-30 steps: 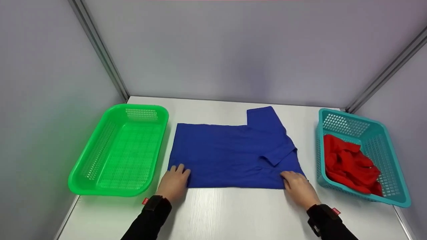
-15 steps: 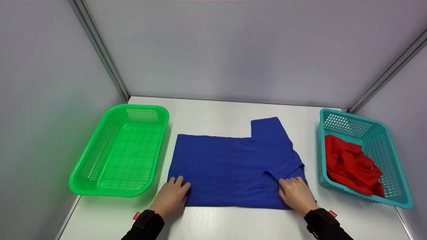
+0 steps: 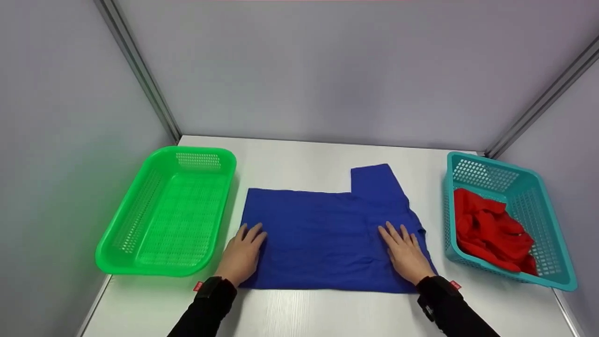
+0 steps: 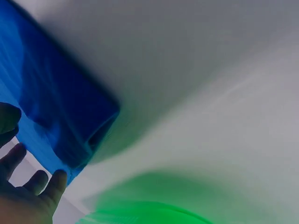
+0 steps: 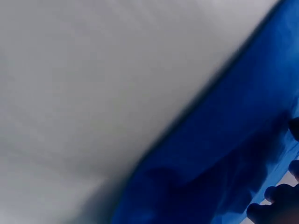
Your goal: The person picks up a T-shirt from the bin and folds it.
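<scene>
A blue T-shirt (image 3: 318, 234) lies folded lengthwise on the white table, its one visible sleeve (image 3: 374, 180) pointing to the far side. My left hand (image 3: 241, 255) rests on the shirt's left end with fingers spread. On the sleeve end, near the right edge, my right hand (image 3: 406, 252) lies with its fingers extended. The left wrist view shows the hem corner of the shirt (image 4: 70, 102) and the fingers of my left hand (image 4: 28, 196) beside it. Only fingertips of my right hand (image 5: 275, 203) appear in the right wrist view, over the shirt's near edge (image 5: 201, 140).
To the left stands a green plastic basket (image 3: 100, 255) with nothing in it. A teal basket (image 3: 545, 196) at the right holds crumpled red cloth (image 3: 491, 229). Pale panels (image 3: 318, 70) rise behind the table (image 3: 299, 313) and at both sides.
The shirt has been drawn toward the person. Both hands have since moved forward onto it, fingers straightening. The loose fold near the right hand now lies flatter, partly hidden under that hand.
</scene>
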A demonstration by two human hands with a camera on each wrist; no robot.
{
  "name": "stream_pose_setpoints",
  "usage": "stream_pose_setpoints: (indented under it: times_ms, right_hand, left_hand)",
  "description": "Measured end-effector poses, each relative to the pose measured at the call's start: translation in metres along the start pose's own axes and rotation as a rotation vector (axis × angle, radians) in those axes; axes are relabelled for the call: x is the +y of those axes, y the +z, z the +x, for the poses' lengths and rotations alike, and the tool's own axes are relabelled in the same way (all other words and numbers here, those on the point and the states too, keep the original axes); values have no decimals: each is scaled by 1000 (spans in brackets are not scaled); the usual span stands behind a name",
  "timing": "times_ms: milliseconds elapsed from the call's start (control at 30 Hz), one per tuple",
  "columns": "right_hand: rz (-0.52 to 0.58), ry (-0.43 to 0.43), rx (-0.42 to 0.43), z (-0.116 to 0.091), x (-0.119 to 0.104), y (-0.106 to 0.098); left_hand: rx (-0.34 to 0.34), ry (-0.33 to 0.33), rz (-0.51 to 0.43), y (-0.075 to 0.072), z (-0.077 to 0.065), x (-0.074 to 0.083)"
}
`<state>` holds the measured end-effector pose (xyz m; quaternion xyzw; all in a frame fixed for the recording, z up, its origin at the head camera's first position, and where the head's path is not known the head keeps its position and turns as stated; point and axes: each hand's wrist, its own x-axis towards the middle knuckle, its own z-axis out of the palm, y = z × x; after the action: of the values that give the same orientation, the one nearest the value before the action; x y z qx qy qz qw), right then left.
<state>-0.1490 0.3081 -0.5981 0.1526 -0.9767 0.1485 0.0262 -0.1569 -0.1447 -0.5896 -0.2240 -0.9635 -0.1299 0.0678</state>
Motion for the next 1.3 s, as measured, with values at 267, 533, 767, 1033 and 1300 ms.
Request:
stream_pose_setpoints:
  times_ms: [267, 533, 767, 1033, 1300]
  right_hand:
    - [-166, 42, 75, 15, 0, -5]
    - [-147, 78, 29, 22, 5, -9]
    - [2, 29, 12, 23, 13, -6]
    - [11, 158, -100, 28, 8, -14]
    - [10, 151, -104, 32, 11, -19]
  left_hand:
    - [-108, -131, 45, -6, 11, 2]
    - [-109, -102, 112, -7, 11, 2]
    - [-65, -36, 64, -4, 12, -3]
    - [-73, 6, 81, -2, 10, -4]
    - [-153, -133, -10, -8, 13, 3]
